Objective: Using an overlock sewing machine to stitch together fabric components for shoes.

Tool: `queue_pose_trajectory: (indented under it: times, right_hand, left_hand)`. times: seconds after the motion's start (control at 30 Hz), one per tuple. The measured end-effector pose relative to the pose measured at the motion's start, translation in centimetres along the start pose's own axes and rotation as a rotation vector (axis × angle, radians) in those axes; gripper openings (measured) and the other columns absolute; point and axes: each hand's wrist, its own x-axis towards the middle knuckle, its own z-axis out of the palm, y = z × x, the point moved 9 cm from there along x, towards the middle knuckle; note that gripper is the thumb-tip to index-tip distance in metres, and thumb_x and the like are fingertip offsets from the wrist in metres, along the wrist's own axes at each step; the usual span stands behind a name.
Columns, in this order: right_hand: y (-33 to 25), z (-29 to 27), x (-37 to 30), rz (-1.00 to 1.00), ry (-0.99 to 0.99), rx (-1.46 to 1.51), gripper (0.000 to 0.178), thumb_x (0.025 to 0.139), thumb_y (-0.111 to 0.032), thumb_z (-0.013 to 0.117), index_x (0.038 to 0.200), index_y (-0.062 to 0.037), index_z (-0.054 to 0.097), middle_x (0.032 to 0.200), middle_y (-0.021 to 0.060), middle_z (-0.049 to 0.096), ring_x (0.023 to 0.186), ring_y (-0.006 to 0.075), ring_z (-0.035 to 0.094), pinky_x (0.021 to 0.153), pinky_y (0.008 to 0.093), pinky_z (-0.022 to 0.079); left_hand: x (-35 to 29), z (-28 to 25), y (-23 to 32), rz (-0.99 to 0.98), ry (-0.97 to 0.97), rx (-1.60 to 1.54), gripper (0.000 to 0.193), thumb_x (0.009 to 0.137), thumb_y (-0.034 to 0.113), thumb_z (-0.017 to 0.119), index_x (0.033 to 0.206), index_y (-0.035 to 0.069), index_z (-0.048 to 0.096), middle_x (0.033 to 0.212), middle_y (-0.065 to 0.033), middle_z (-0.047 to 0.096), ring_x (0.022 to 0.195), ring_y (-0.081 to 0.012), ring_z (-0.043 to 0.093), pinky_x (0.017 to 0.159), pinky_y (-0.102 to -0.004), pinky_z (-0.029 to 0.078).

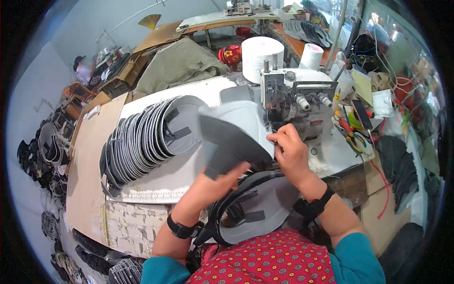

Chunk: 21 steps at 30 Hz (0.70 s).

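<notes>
At a sewing machine (302,97), my left hand (220,182) grips the lower end of a dark grey fabric panel (231,142), which is blurred by motion. The panel joins or overlaps a light grey piece (243,116) whose far edge reaches the needle area; how they are joined is unclear. My right hand (292,154) pinches the panel's right edge close to the needle, thumb and forefinger pressed together. Below my hands, a rounded grey fabric piece (279,201) with dark strips rests by my lap. The needle tip is too small to make out.
Nested grey curved pieces (142,137) stand left on the white worktop (156,189). White thread cones (262,57) rise behind the machine. Scissors (355,142), a phone (362,114) and a red cord (380,189) lie right. A person (84,71) sits far left.
</notes>
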Motion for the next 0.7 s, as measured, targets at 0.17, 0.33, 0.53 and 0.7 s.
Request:
queue_pose_trajectory:
  times: [0.17, 0.33, 0.53, 0.7]
  right_hand:
    - [0.4, 0.2, 0.4, 0.067, -0.123, 0.439, 0.024, 0.078, 0.016, 0.055, 0.094, 0.0006, 0.063, 0.09, 0.011, 0.066, 0.075, 0.0183, 0.066, 0.061, 0.0307, 0.05]
    - [-0.8, -0.3, -0.7, 0.27, -0.266, 0.557, 0.016, 0.086, 0.012, 0.06, 0.1, 0.0048, 0.063, 0.073, 0.0077, 0.063, 0.047, 0.0081, 0.054, 0.044, 0.0255, 0.043]
    - [-2.5, -0.8, 0.1, 0.123, -0.128, 0.425, 0.012, 0.087, 0.003, 0.066, 0.099, 0.0024, 0.064, 0.072, 0.0103, 0.063, 0.046, 0.012, 0.056, 0.044, 0.0279, 0.042]
    - [-0.3, 1.5, 0.1, 0.2, -0.132, 0.328, 0.012, 0.087, -0.001, 0.066, 0.099, -0.0006, 0.063, 0.071, 0.0134, 0.061, 0.048, 0.0192, 0.058, 0.047, 0.0323, 0.044]
  left_hand:
    - [0.8, 2.7, 2.9, 0.434, -0.153, 0.358, 0.032, 0.083, -0.002, 0.061, 0.115, 0.003, 0.062, 0.102, -0.0164, 0.068, 0.089, -0.0302, 0.066, 0.078, -0.0367, 0.052]
    - [2.8, 0.4, 0.7, 0.282, -0.152, 0.399, 0.036, 0.077, -0.012, 0.053, 0.11, 0.002, 0.063, 0.097, -0.0121, 0.069, 0.084, -0.0189, 0.068, 0.073, -0.0333, 0.055]
    - [2.1, -2.4, 5.2, 0.577, 0.454, 0.785, 0.055, 0.065, -0.007, 0.071, 0.116, 0.004, 0.057, 0.107, -0.0127, 0.061, 0.106, -0.0305, 0.059, 0.095, -0.0373, 0.046]
    - [3.7, -1.9, 5.8, 0.708, 0.502, 0.712, 0.071, 0.061, -0.01, 0.075, 0.123, 0.002, 0.044, 0.12, -0.0232, 0.05, 0.111, -0.0395, 0.051, 0.095, -0.0428, 0.043]
